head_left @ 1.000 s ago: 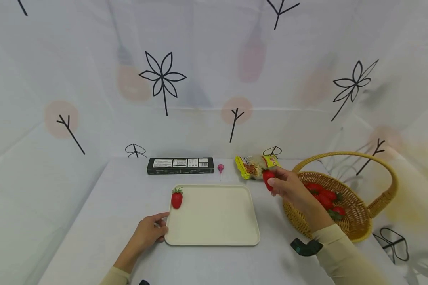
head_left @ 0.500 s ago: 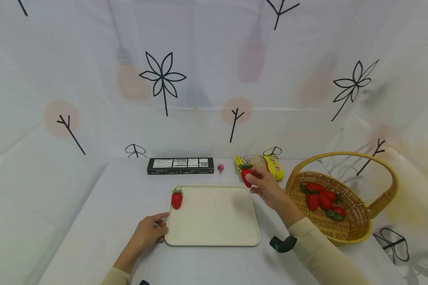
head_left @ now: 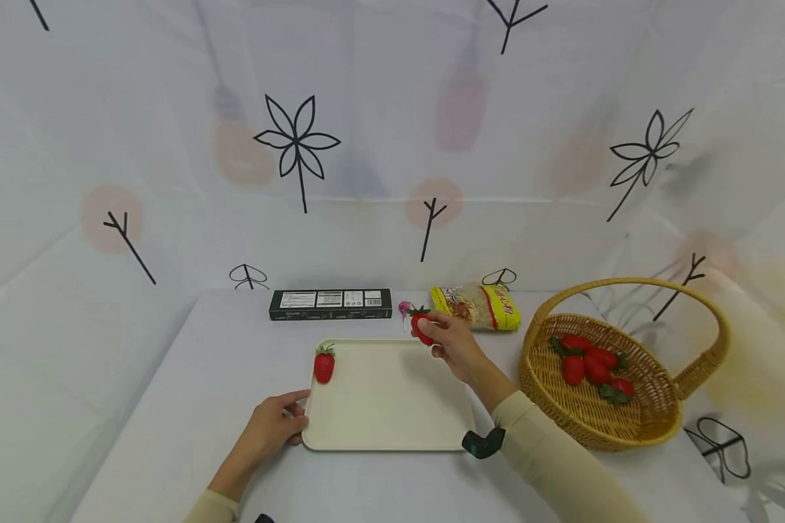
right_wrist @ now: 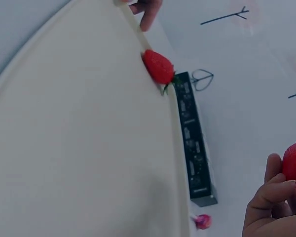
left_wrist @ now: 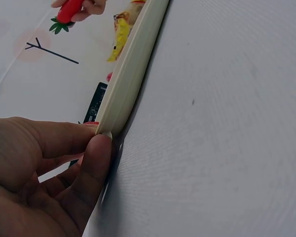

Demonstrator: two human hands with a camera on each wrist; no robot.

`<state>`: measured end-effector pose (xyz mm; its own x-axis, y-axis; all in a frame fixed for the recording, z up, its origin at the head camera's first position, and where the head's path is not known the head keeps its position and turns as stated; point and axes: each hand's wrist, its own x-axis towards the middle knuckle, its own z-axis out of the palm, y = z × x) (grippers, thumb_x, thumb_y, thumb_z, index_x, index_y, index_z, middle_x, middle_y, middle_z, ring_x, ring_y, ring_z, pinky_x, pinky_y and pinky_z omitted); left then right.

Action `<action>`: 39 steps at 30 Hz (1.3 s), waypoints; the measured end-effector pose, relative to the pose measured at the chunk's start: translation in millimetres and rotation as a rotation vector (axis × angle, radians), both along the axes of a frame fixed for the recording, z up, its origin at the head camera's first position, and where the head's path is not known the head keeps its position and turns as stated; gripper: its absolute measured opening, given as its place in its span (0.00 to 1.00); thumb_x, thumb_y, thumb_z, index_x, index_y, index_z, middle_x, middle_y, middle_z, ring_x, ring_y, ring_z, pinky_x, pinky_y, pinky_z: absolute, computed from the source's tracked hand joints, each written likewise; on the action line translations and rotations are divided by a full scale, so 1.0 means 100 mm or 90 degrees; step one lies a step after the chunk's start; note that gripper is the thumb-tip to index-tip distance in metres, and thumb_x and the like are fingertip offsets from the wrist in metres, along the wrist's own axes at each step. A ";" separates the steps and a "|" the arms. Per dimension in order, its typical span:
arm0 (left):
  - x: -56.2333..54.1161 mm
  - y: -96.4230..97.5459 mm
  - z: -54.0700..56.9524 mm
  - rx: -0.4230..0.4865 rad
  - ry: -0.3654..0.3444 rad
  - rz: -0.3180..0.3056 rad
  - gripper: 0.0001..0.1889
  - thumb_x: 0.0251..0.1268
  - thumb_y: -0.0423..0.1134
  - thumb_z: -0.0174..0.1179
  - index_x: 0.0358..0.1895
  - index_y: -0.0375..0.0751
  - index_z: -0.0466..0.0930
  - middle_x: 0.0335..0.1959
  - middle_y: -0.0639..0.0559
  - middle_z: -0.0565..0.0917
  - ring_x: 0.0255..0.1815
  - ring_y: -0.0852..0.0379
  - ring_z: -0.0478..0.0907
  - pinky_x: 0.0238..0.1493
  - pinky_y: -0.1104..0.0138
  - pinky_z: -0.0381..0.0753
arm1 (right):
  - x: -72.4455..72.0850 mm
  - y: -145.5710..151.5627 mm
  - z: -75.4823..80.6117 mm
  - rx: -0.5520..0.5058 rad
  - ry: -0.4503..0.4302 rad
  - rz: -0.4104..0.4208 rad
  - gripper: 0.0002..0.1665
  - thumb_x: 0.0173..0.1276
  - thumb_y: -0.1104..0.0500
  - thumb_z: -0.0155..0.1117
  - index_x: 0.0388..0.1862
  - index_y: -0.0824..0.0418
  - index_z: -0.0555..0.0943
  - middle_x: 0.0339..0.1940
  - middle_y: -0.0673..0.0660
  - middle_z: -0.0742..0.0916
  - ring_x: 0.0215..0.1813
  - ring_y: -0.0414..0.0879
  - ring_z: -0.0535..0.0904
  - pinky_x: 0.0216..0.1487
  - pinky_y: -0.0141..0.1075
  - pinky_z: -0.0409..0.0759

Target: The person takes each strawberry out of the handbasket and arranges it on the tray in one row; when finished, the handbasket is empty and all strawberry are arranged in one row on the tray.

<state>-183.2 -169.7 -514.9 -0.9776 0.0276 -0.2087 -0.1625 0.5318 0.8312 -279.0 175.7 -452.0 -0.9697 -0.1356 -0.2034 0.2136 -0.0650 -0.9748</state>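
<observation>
My right hand (head_left: 456, 347) pinches a red strawberry (head_left: 421, 328) with green leaves between thumb and fingers, above the far right part of the cream tray (head_left: 392, 407). In the right wrist view this strawberry (right_wrist: 294, 164) shows at the right edge. Another strawberry (head_left: 324, 365) lies in the tray's far left corner, leaves pointing away from me. At the tray's left side, my left hand (head_left: 277, 423) grips the rim; the left wrist view shows thumb and forefinger pinching the edge (left_wrist: 123, 94). A wicker basket (head_left: 536, 407) on the right holds several strawberries (head_left: 595, 370).
Along the back of the table stand a long black box (head_left: 330, 304), a pink lollipop (head_left: 403, 307) and a yellow-ended food packet (head_left: 476, 308). The basket's tall handle (head_left: 634, 282) arches over its bowl. A white patterned cloth (head_left: 366, 240) hangs behind.
My right hand has carried the strawberry leftward from beside the basket, past the food packet, to over the tray's far side. The left hand stays at the tray's rim.
</observation>
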 end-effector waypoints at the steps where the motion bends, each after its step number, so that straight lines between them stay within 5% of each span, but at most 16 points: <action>1: 0.00 0.00 0.00 0.002 0.000 -0.001 0.28 0.56 0.26 0.64 0.64 0.33 0.79 0.34 0.50 0.79 0.24 0.58 0.78 0.24 0.68 0.82 | -0.01 -0.03 -0.02 0.002 0.001 0.006 0.30 0.73 0.48 0.66 0.68 0.62 0.74 0.57 0.60 0.83 0.49 0.49 0.73 0.34 0.29 0.75; 15: -0.02 0.01 -0.02 0.004 0.000 -0.006 0.28 0.56 0.25 0.64 0.64 0.34 0.79 0.34 0.50 0.79 0.24 0.58 0.78 0.24 0.67 0.82 | -0.13 -0.45 -0.23 -0.026 -0.029 0.043 0.28 0.73 0.58 0.66 0.69 0.61 0.74 0.59 0.61 0.81 0.52 0.51 0.77 0.50 0.37 0.83; 20: -0.01 0.00 0.00 0.001 -0.002 -0.005 0.28 0.56 0.25 0.64 0.64 0.33 0.79 0.34 0.50 0.79 0.24 0.58 0.78 0.25 0.67 0.82 | -0.16 -0.59 -0.26 -0.012 -0.041 0.070 0.25 0.71 0.60 0.67 0.66 0.62 0.75 0.56 0.61 0.82 0.50 0.51 0.80 0.46 0.37 0.86; 39: 0.01 -0.01 0.01 -0.008 -0.004 -0.010 0.28 0.57 0.26 0.65 0.65 0.33 0.78 0.34 0.51 0.80 0.24 0.58 0.78 0.25 0.68 0.82 | -0.17 -1.17 -0.47 0.181 -0.037 0.071 0.25 0.66 0.55 0.74 0.56 0.68 0.80 0.50 0.61 0.84 0.46 0.52 0.81 0.43 0.35 0.87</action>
